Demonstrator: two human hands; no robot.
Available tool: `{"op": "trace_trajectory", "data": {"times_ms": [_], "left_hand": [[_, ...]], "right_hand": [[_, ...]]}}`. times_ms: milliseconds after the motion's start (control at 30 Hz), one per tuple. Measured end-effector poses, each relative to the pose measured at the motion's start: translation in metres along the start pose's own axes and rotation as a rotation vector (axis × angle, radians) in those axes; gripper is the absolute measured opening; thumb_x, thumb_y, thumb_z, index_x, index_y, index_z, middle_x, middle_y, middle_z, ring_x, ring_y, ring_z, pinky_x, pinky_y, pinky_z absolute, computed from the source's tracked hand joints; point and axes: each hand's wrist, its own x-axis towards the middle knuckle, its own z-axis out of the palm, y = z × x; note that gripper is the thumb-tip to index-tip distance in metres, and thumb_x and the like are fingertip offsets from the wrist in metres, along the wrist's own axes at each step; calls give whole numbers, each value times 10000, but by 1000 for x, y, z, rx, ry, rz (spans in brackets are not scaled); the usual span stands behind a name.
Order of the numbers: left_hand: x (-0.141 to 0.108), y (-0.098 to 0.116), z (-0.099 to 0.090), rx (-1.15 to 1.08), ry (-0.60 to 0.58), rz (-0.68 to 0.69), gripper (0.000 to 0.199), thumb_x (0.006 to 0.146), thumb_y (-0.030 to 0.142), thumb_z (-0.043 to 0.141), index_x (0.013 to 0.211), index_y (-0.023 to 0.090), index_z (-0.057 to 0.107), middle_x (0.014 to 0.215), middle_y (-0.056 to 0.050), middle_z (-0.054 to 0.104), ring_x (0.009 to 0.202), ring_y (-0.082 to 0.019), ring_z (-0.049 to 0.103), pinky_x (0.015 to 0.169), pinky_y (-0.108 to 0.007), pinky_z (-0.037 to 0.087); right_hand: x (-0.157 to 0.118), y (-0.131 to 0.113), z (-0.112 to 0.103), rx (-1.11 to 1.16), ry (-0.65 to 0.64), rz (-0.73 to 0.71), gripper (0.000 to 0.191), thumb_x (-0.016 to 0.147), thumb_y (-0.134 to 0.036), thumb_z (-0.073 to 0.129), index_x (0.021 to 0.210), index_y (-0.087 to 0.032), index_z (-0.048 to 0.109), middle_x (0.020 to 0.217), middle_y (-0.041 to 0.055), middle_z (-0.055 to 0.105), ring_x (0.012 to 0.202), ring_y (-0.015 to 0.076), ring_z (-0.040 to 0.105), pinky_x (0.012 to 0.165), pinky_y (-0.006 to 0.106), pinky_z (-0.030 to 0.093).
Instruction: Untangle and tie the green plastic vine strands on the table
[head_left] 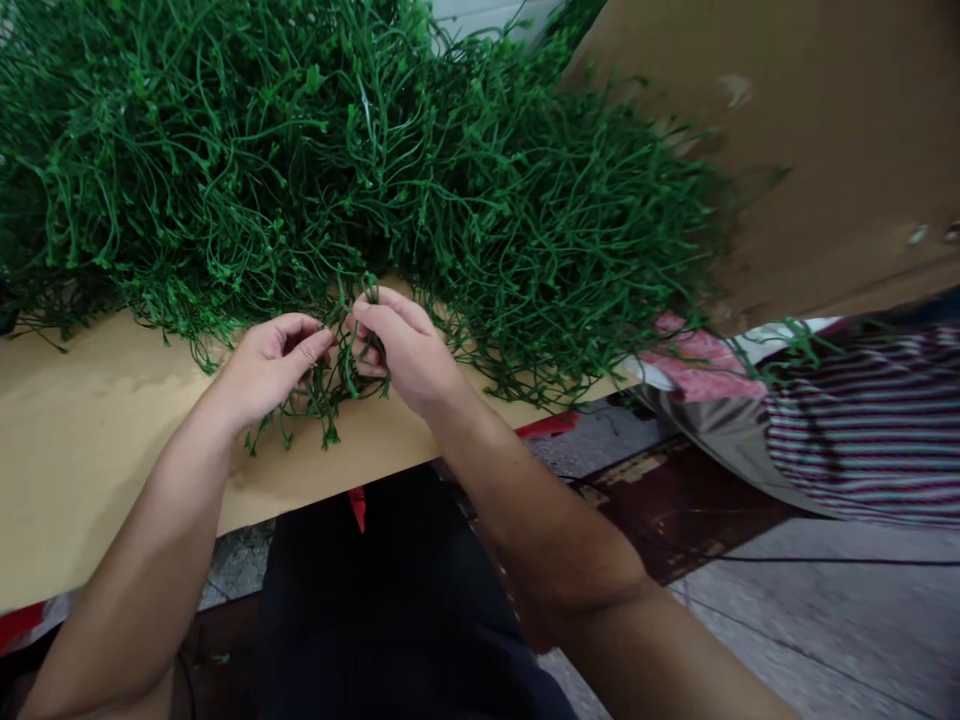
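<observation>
A large heap of green plastic plant stems (247, 150) with small forked tips spreads over the far part of the table. At its near edge my left hand (274, 360) is closed, thumb and forefinger pinching thin green stems (326, 405). My right hand (397, 345) sits just to the right, a little higher, its fingers curled round a few stems of the same small bunch. Loose ends of this bunch hang below both hands, over the bare tabletop. The fingertips are partly hidden among the stems.
The tan tabletop (90, 440) ends close to my lap. A large brown cardboard sheet or box (810, 150) stands at the right. Below it lie a pink bag (697, 360) and striped cloth (870, 420). A dark cable (825, 561) crosses the floor side.
</observation>
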Motion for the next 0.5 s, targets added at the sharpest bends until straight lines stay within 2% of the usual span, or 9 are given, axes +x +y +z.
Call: {"op": "trace_trajectory", "data": {"times_ms": [100,233,333,433,500], "left_hand": [[0,-1,-1,31,-5,28,312,747,446,614,686,141,602,655,-17,576,542,-77,471,466,-178,395],[1,-2,-3,44,32,97,322,765,454,586,650,154,571,606,-5,546,516,-80,446,460,-190,372],[2,-5,0,117,80,126,295,789,399,554,608,167,537,525,23,469,467,-76,377,437,-205,306],[5,-8,0,225,220,193,243,791,306,538,587,174,544,510,29,453,489,-86,373,475,-228,291],[7,-10,-8,286,329,205,213,781,270,547,587,183,548,498,36,438,492,-92,363,488,-247,276]], "right_hand": [[-4,-4,0,-23,-55,81,152,877,-171,366,730,-198,337,587,-84,393,346,2,281,338,158,167],[-9,-4,1,-83,-184,118,162,879,-214,420,730,-186,362,529,-107,346,364,1,225,346,152,142],[-8,-1,0,-133,-250,22,228,822,-256,544,681,-168,387,517,-107,321,422,5,257,381,156,190],[-7,2,0,-214,-298,-72,284,795,-306,583,634,-163,399,505,-104,294,440,11,250,410,172,217],[-11,3,1,-287,-319,-126,296,830,-333,528,617,-159,418,502,-90,304,450,22,269,428,185,236]]}}
